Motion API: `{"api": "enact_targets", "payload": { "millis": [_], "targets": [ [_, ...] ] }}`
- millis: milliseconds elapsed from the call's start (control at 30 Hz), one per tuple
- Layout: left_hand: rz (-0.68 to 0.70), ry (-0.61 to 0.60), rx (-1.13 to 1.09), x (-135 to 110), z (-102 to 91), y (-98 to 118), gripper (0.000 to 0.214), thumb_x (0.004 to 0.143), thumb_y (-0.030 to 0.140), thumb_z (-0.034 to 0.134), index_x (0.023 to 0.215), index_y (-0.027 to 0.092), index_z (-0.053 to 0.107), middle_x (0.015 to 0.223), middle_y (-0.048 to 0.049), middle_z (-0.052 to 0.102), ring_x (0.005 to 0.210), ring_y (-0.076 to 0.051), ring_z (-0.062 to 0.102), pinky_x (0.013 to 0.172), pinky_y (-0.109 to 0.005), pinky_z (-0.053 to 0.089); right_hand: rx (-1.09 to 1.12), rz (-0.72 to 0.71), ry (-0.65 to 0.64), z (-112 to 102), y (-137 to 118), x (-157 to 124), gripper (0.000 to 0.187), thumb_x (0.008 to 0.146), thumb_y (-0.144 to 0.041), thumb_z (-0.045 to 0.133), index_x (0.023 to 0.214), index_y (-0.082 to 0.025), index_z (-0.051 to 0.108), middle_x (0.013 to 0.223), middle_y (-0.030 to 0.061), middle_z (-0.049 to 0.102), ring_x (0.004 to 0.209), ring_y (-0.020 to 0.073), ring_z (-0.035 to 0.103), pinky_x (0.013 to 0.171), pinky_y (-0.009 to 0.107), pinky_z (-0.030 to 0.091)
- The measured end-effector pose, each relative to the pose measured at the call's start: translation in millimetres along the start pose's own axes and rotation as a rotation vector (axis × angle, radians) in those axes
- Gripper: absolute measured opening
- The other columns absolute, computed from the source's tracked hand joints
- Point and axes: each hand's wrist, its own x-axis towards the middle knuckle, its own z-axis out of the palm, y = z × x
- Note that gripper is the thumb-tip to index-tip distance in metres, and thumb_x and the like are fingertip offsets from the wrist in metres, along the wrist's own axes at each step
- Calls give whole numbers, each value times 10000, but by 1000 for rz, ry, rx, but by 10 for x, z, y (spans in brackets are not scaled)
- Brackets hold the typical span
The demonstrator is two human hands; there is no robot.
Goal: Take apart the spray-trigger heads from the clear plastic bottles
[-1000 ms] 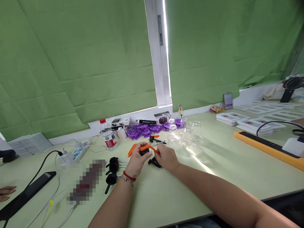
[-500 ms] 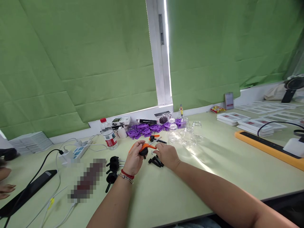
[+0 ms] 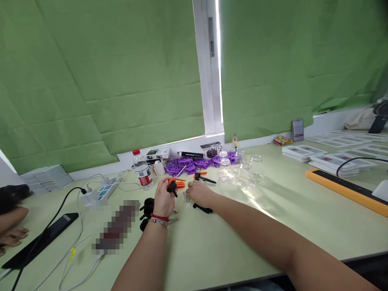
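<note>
My left hand (image 3: 163, 199) is closed around a small black part with a thin metal rod (image 3: 172, 186), held just above the table. My right hand (image 3: 198, 192) lies low on the table beside it, fingers curled near a small metal pin (image 3: 184, 197). An orange plastic piece (image 3: 178, 182) lies on the table just behind both hands. Black knobbed parts (image 3: 147, 207) sit left of my left wrist, and more black pieces (image 3: 203, 209) lie under my right wrist. A black-and-orange tool (image 3: 203, 177) rests further back.
Purple round parts (image 3: 188, 165), clear glass jars (image 3: 239, 171) and a water bottle (image 3: 142, 174) stand behind the hands. A power strip with cables (image 3: 100, 192) and a dark tablet (image 3: 45, 238) lie left. Stacked cards (image 3: 327, 159) and an orange-edged bar (image 3: 348, 190) lie right. Another person's hand (image 3: 12, 236) shows at far left.
The orange piece left my hands and now lies on the table behind them. My left hand keeps only the black part, and my right hand has dropped to the table by the pin.
</note>
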Motion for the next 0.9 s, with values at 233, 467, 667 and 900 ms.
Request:
{"api": "enact_targets", "payload": {
  "millis": [233, 467, 667, 900],
  "targets": [
    [24, 58, -15, 45, -35, -42, 171, 734, 317, 589, 804, 180, 514, 705, 9, 561, 553, -105, 519, 470, -234, 408, -155, -161, -11, 71, -14, 196, 130, 817, -116, 545, 812, -150, 670, 676, 65, 669, 766, 199, 574, 749, 326, 361],
    [21, 63, -17, 48, -34, -34, 135, 745, 292, 576, 796, 178, 523, 716, 1, 562, 577, -108, 527, 480, -231, 412, -164, -208, -56, -22, -24, 217, 177, 823, -99, 510, 778, -156, 673, 696, 73, 674, 738, 188, 582, 699, 310, 387],
    [13, 67, -11, 56, -44, -49, 129, 745, 289, 577, 786, 181, 522, 698, 3, 555, 567, -109, 519, 479, -235, 405, -192, -263, -98, -37, -34, 212, 168, 800, -71, 528, 776, -152, 673, 702, 71, 673, 729, 185, 586, 691, 309, 392],
    [14, 49, -7, 57, -53, -81, 189, 730, 336, 609, 801, 181, 528, 709, 9, 551, 568, -109, 510, 483, -241, 405, -183, -279, -126, -13, -37, 235, 158, 833, -108, 507, 836, -161, 656, 779, 69, 682, 779, 186, 589, 743, 315, 395]
  ]
}}
